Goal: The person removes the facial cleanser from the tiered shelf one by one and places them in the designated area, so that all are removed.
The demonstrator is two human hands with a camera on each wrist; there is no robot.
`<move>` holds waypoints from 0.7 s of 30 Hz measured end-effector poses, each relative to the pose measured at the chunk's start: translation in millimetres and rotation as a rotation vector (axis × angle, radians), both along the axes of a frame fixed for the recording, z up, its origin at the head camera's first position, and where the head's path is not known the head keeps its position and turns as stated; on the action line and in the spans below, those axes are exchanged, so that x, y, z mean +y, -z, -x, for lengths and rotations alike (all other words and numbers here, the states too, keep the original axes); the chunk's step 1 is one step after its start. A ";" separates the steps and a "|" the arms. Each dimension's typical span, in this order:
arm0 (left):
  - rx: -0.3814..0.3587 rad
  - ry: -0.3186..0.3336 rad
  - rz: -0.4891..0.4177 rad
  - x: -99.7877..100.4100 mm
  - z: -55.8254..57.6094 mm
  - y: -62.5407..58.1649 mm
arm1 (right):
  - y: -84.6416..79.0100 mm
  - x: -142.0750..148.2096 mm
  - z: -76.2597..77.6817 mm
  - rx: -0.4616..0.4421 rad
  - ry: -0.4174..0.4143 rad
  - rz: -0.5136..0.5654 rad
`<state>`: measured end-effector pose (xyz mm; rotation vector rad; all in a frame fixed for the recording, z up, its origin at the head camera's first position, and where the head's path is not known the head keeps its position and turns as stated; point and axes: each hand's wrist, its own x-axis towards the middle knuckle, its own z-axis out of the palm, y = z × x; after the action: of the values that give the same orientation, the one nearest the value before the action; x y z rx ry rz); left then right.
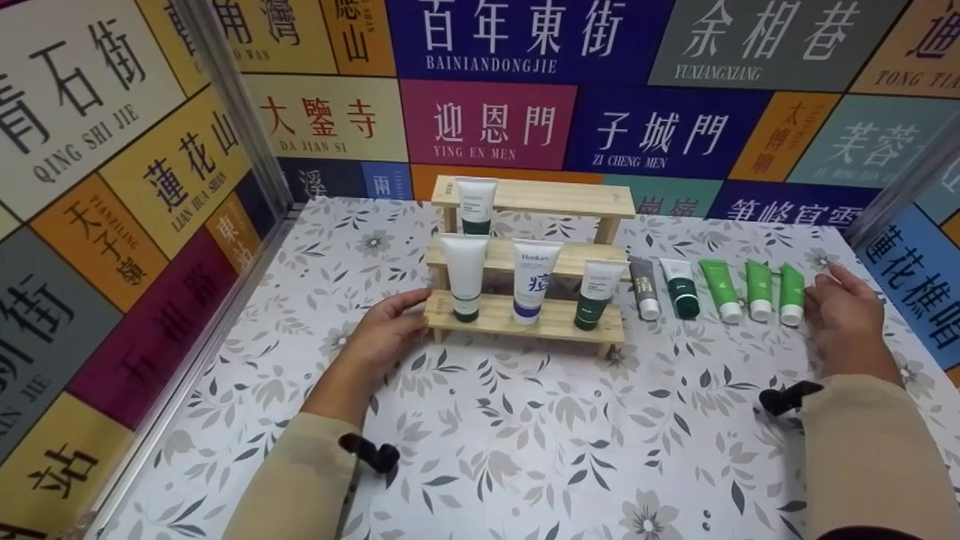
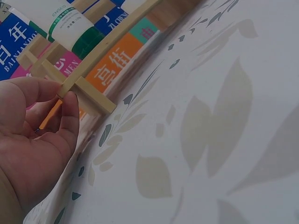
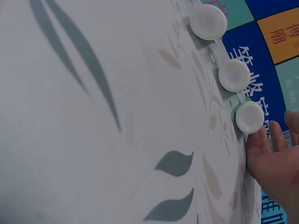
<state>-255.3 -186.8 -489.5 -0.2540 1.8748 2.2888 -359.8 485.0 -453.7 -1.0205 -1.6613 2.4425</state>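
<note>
My left hand (image 1: 386, 334) pinches the left end of the lowest board of a three-step wooden display stand (image 1: 517, 330) between thumb and fingers. On that board stand a white tube (image 1: 465, 274), a white tube with a blue cap (image 1: 534, 281) and a white-and-green tube (image 1: 600, 292), caps down. Another white-and-green tube (image 1: 476, 202) stands at the left, higher on the stand. Beside the rightmost green tube (image 1: 792, 292), my right hand (image 1: 847, 315) rests with relaxed fingers. In the right wrist view its fingertips are right by that tube's white cap (image 3: 250, 117).
Right of the stand lie a grey tube (image 1: 645, 289), a white-and-green tube (image 1: 680, 289) and two more green tubes, the left green tube (image 1: 720, 291) and the middle green tube (image 1: 760, 291). A leaf-patterned cloth (image 1: 525, 435) covers the table. Sign-printed walls (image 1: 487, 135) enclose it.
</note>
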 end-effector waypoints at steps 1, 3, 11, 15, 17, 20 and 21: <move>-0.002 0.002 0.001 -0.1 0.0 -0.1 | 0.2 -0.2 -0.6 0.002 0.003 0.011; -0.002 0.008 0.005 -0.1 -0.3 -0.6 | 0.0 -0.9 -1.8 0.010 0.008 0.036; 0.014 -0.001 0.009 -0.1 0.1 -1.3 | 0.5 0.7 3.1 0.010 -0.048 -0.011; 0.016 0.004 0.013 0.0 0.5 -0.3 | -4.2 -4.8 0.9 0.049 -0.047 -0.034; 0.013 0.005 0.014 -0.3 0.5 0.7 | -8.4 -10.7 -0.5 0.099 -0.028 -0.020; 0.005 0.008 0.002 -0.8 0.4 1.5 | -15.1 -22.0 -0.5 0.182 0.025 0.027; 0.004 0.008 -0.001 -1.1 0.4 1.7 | -17.4 -25.9 -0.3 0.204 0.040 0.043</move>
<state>-255.7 -187.9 -491.2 -0.2410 1.8728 2.2866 -359.6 459.1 -436.3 -0.7694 -1.5173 2.4703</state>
